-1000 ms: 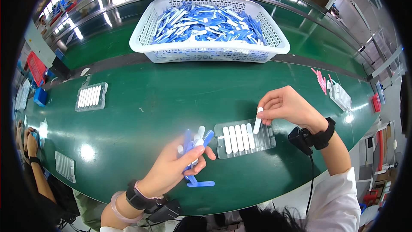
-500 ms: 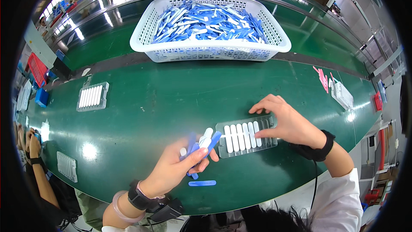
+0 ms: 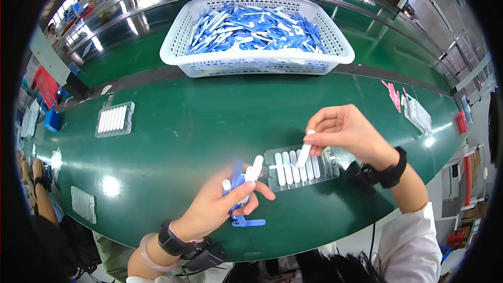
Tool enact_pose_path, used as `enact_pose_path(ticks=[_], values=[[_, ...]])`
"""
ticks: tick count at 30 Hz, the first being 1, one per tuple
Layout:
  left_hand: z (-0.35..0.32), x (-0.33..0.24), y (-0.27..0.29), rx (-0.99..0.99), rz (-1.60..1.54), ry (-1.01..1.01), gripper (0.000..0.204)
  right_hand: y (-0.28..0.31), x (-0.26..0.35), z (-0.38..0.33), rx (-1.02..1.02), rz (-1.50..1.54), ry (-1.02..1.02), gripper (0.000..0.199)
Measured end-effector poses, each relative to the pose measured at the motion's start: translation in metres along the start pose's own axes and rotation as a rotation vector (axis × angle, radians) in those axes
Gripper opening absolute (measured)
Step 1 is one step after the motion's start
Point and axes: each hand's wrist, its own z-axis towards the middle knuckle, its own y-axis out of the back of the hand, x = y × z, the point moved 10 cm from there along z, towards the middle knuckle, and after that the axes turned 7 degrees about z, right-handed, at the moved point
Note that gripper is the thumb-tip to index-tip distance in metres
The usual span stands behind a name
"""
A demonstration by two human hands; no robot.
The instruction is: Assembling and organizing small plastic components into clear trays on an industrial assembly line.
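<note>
My left hand [image 3: 217, 199] is closed round a loose bundle of flat blue and white plastic sticks [image 3: 254, 170], their ends jutting past the fingers. Between the thumb and fingertips of my right hand [image 3: 348, 133] is a slim, round-ended white stick [image 3: 305, 149], tilted over a clear plastic tray [image 3: 329, 165]. Several white sticks [image 3: 288, 167] lie side by side in this tray, with part of the row hidden behind the held one. A blue stick [image 3: 255, 222] lies on the green table just below my left hand.
A white perforated basket [image 3: 257, 63] heaped with blue and white sticks [image 3: 257, 26] stands at the back. To the left are a filled clear tray [image 3: 114, 120] and another tray [image 3: 83, 204]. Pink sticks [image 3: 393, 97] lie beside a tray [image 3: 417, 115] at right. A co-worker's arm [image 3: 44, 194] shows far left.
My right hand has risen off the tray and now holds a white stick between thumb and fingers. My left hand stays nearly in place with its bundle.
</note>
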Motion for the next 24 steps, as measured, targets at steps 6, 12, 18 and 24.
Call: enact_pose_path(ticks=[6,12,18,24], values=[[-0.002,-0.001,0.002,-0.045,-0.078,0.001,0.024,0.038,-0.012,0.005,-0.053,-0.333,0.069,0.018],[-0.002,-0.001,-0.001,0.009,-0.075,-0.016,0.031,0.032,-0.014,-0.002,-0.067,-0.674,0.130,0.025],[-0.002,-0.001,-0.003,-0.009,-0.042,-0.015,0.026,-0.003,0.008,-0.026,-0.091,-0.793,0.360,0.047],[-0.003,-0.005,-0.005,0.006,0.199,-0.062,0.027,-0.070,0.006,-0.011,0.125,-0.118,0.249,0.036]])
